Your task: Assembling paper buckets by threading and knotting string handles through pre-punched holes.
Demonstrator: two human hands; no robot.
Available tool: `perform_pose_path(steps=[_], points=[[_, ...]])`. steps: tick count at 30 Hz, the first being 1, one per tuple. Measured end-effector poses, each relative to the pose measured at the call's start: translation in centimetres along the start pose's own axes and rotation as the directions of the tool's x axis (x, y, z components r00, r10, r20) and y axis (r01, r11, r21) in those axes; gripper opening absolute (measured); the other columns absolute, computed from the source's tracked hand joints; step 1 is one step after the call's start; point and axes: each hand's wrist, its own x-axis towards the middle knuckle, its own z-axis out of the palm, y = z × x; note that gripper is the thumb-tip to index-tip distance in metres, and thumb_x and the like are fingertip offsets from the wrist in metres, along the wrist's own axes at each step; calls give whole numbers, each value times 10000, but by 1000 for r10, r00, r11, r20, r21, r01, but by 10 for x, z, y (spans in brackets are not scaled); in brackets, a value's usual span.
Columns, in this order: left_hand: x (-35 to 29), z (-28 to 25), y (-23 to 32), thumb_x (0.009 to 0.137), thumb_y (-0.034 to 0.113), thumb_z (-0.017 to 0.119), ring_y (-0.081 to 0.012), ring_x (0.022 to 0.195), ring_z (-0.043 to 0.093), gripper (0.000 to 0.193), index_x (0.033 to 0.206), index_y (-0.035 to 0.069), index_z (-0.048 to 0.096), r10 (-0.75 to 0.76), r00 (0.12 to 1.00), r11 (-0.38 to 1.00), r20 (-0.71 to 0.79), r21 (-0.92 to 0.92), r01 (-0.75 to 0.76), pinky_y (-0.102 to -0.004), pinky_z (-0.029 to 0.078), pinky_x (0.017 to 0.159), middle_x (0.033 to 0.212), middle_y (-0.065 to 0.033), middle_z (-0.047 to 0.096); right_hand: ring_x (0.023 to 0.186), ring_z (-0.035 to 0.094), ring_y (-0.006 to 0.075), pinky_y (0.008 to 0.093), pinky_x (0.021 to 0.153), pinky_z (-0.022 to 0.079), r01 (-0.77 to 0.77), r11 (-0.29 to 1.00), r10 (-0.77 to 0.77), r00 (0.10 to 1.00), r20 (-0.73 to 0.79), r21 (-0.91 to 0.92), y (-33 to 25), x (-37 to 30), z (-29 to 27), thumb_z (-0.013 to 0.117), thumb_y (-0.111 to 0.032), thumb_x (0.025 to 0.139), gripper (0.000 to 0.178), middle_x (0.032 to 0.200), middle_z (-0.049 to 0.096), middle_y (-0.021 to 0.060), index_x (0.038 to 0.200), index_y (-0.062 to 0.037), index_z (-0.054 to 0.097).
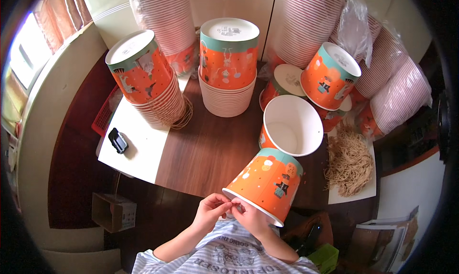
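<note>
1. Left hand and right hand: fingertips meet at the rim of a tilted bucket; what they grip, if anything, I cannot tell.
2. That bucket leans mouth toward the person, at the near edge of the table. Loosened fingers could let it slip off the edge; a push could tip the open bucket just behind.
3. Counted: one tilted bucket, one open upright, two unwrapped upside-down stacks, one string heap, one black holder. Wrapped stacks overlap, uncountable.
</note>
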Motion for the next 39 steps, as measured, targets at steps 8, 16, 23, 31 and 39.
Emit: perform_pose_path(steps=[8, 16, 23, 31, 39], points=[[3, 0, 0, 802, 65, 609, -29, 558, 420, 47, 813, 70, 564, -26, 1000, 982, 3, -189, 26, -158, 299, 474, 705, 23, 548, 690, 578, 187, 291, 615, 459, -131, 947, 135, 991, 6, 294, -4, 2, 2, 622, -94, 775, 201, 794, 598, 92, 946, -1, 571], [8, -4, 2, 787, 27, 611, -26, 603, 430, 71, 797, 52, 545, 129, 984, 991, -126, -15, -131, -160, 333, 530, 709, 31, 530, 677, 534, 76, 219, 602, 438, 16, 979, -1, 997, -75, 203, 2, 15, -1, 592, -72, 801, 93, 760, 563, 8, 870, -13, 573], [23, -11, -5, 821, -1, 554, -46, 763, 498, 147, 949, 21, 486, 365, 928, 916, -79, 208, -342, -176, 412, 684, 867, 1, 530, 725, 596, 236, 315, 655, 474, 201, 923, -293, 920, -260, -328, -8, 29, -8, 614, -51, 724, 108, 793, 608, 101, 821, -6, 600], [22, -12, -6, 819, -16, 541, -60, 787, 510, 157, 963, 12, 485, 377, 924, 904, -63, 240, -353, -184, 417, 705, 886, -12, 531, 687, 597, 242, 318, 639, 475, 195, 869, -322, 921, -221, -455, -18, 34, -10, 616, -75, 715, 102, 759, 611, 98, 797, -16, 607], [21, -11, -6, 819, -13, 540, -60, 782, 510, 153, 961, 11, 488, 351, 935, 916, -61, 232, -328, -186, 419, 705, 877, -11, 535, 653, 598, 203, 302, 601, 477, 152, 932, -231, 949, -214, -330, -6, 31, 0, 605, -32, 724, 82, 727, 605, 92, 798, 3, 601]])
